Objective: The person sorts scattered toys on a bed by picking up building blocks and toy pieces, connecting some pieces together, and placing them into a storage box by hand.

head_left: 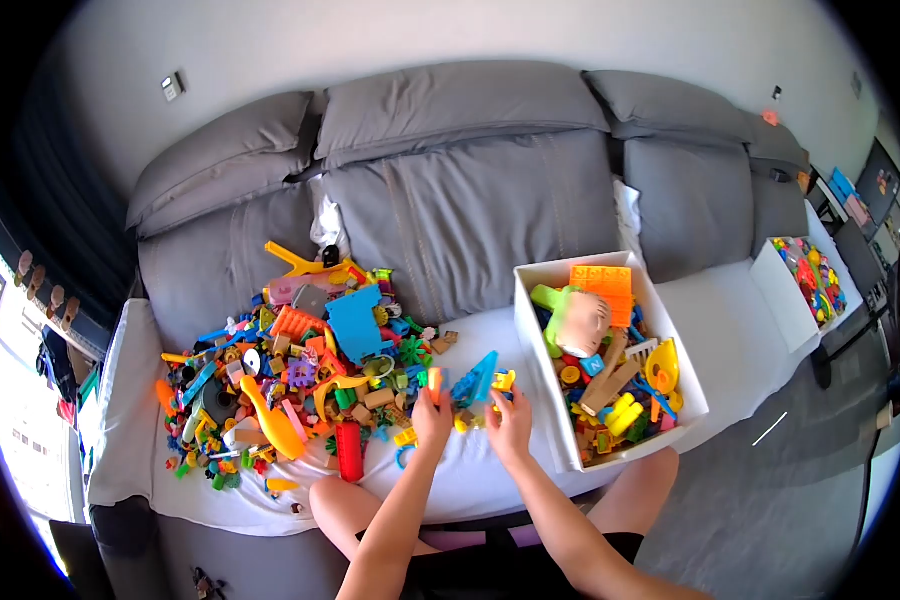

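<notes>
My left hand (433, 418) is closed round a small orange and pale toy piece (435, 384), at the right edge of a big toy pile (300, 375). My right hand (510, 422) has its fingers closed at a small yellow toy piece (505, 380). A translucent blue toy piece (477, 380) shows between the two hands, close to the right fingers; whether they touch it I cannot tell. Right of my right hand stands a white box (550, 420) holding a doll with a green hood (578, 322), orange bricks (604, 288), wooden blocks and yellow toys.
Behind everything is a grey sofa (470, 220) with a white cover on its seat. A second white box (782, 295) of colourful toys stands at the far right. A red toy (349, 452) lies at the pile's front edge, near my knee.
</notes>
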Tool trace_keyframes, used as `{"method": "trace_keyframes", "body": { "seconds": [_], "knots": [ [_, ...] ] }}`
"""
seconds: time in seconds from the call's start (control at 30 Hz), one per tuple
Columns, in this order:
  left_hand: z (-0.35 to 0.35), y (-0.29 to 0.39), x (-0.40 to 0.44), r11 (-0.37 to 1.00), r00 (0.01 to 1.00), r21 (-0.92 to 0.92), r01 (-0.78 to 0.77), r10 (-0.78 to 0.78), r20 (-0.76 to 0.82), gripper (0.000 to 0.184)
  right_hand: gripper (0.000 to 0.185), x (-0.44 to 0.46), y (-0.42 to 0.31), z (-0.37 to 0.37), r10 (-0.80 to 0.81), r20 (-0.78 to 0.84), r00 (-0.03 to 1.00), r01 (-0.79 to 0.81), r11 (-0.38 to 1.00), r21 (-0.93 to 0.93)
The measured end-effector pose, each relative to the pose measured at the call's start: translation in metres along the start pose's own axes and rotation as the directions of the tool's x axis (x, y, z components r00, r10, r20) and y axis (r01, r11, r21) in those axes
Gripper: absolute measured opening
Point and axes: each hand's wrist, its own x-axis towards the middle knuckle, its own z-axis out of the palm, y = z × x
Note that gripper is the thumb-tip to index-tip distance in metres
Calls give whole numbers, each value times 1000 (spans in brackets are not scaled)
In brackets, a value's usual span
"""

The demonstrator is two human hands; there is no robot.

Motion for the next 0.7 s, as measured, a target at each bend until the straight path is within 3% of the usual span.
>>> {"method": "trace_keyframes", "body": {
  "seconds": [0.03, 0.07, 0.1, 0.17, 0.27, 0.33, 0.37, 0.43, 0.5, 0.57, 0.63, 0.67, 0.7],
  "knots": [
    [-3, 14, -6, 993, 996, -88, 73, -78, -52, 28, 32, 2, -5, -10, -4, -24, 1000, 4, 1000, 12],
    [12, 7, -8, 984, 981, -178, 10, -44, -189, 30, 37, 7, -8, -20, -36, -11, 999, 36, 998, 51],
    [25, 2, -8, 896, 979, -429, 112, -173, -107, 30, 36, 13, -20, -38, -30, -32, 999, 32, 998, 57],
    [26, 46, -13, 769, 970, -610, 191, -245, -5, 28, 34, 24, -34, -73, -63, -71, 995, 69, 993, 92],
    [36, 122, -21, 656, 975, -721, 221, -135, 176, 28, 33, 33, -26, -120, -47, -171, 984, 57, 997, 51],
    [49, 164, -28, 667, 950, -701, 252, -34, 309, 29, 32, 37, -12, -150, -25, -231, 973, 13, 999, -52],
    [60, 181, -31, 594, 930, -762, 257, 61, 362, 31, 38, 36, 0, -159, 46, -196, 980, -58, 997, -59],
    [79, 202, -41, 521, 842, -792, 319, 228, 490, 58, 47, 35, 21, -168, 46, -225, 973, -98, 969, -225],
    [85, 211, -50, 567, 856, -803, 185, 309, 415, 67, 52, 30, 22, -170, 108, -246, 963, -165, 960, -226],
    [78, 206, -55, 613, 899, -784, 99, 282, 334, 48, 52, 26, 16, -171, 100, -254, 962, -147, 974, -171],
    [69, 175, -55, 702, 938, -712, -26, 264, 226, 37, 42, 24, 0, -160, 35, -272, 962, -13, 997, 82],
    [61, 162, -59, 729, 970, -685, -3, 168, 175, 23, 39, 20, -7, -151, -33, -234, 972, 62, 991, 116],
    [60, 135, -59, 780, 980, -625, -27, 145, 138, 20, 36, 17, -15, -141, -104, -199, 974, 136, 978, 156]
  ]
}}
